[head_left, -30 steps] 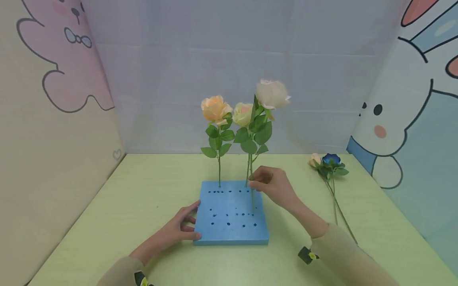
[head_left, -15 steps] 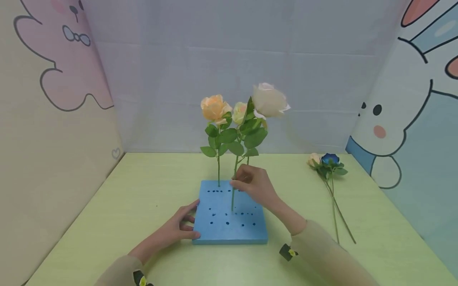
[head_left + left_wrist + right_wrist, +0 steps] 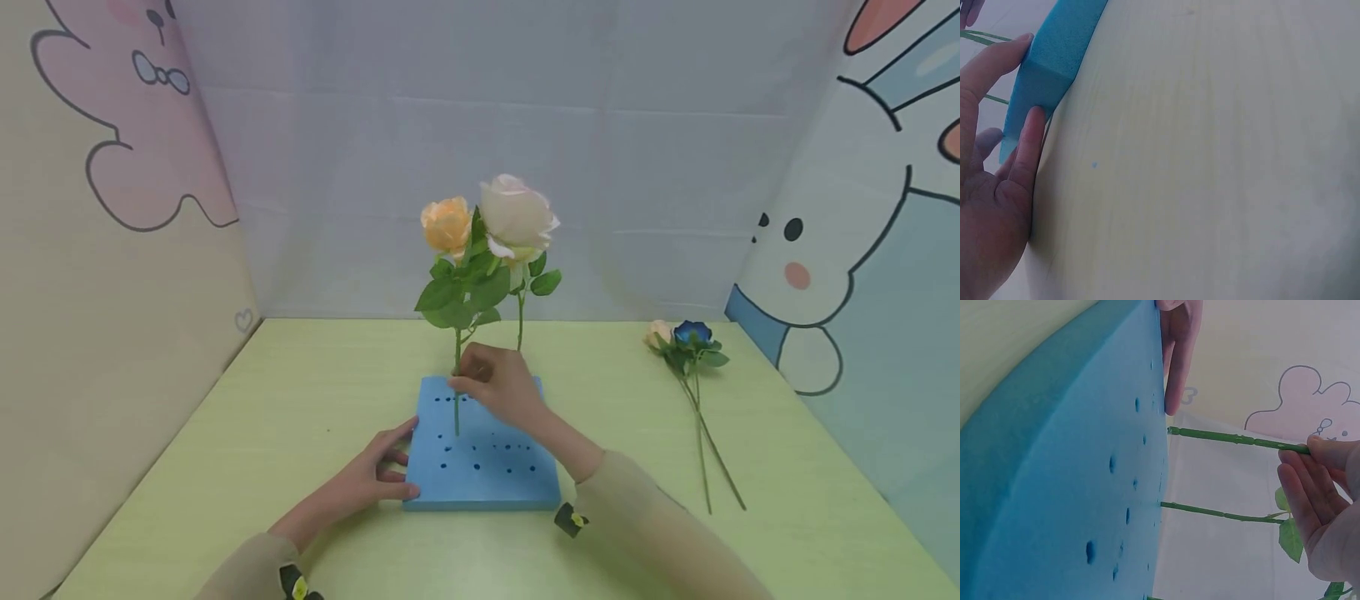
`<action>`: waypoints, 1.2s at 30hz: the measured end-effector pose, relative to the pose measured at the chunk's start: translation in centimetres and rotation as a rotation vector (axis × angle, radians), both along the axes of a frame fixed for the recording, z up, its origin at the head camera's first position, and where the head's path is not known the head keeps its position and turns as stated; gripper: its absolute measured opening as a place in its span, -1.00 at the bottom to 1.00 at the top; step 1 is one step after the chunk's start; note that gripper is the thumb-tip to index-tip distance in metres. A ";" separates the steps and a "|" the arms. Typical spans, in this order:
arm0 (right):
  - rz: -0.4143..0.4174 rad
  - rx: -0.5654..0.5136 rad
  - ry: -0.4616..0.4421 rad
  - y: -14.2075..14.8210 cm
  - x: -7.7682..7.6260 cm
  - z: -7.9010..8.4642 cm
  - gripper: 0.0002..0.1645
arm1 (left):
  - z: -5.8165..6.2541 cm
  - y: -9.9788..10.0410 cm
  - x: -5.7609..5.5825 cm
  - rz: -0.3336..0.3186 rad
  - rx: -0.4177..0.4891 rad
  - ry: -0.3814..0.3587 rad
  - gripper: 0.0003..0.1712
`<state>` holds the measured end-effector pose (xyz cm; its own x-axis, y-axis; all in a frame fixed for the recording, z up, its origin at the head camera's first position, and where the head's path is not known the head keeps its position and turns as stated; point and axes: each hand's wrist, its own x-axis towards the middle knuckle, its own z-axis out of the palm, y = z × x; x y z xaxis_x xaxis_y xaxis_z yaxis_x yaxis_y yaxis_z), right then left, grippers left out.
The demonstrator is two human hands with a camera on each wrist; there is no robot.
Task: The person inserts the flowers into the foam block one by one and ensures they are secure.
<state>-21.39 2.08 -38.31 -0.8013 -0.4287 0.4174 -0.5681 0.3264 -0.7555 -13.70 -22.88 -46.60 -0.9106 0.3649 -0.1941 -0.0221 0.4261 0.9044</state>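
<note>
Left hand low, fingers spread; right hand higher, farther forward, thumb pinching against forefinger.

Roses: five; one orange rose, one white rose, one pale rose mostly hidden, one peach rose, one blue rose
Boards: one
Stems meeting it: two
Held stems: one
Stems lying on the table: two
Holes: more than ten; some covered, exact count unclear
Hands: two; left hand, right hand
Sleeves: two
Dark tabs: two
Drawn animals: two; pink animal, white rabbit
Drawn hearts: one
Drawn bow ties: one
</note>
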 end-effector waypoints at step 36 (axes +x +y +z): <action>0.092 0.061 -0.172 -2.0 -0.8 0.0 -0.88 | -0.1 -0.2 -0.1 -0.002 -0.002 -0.007 0.14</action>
<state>-22.22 0.11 -38.34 -0.8147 -0.5237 0.2489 -0.4622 0.3273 -0.8242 -13.77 -23.04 -46.66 -0.9086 0.3659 -0.2014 -0.0279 0.4279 0.9034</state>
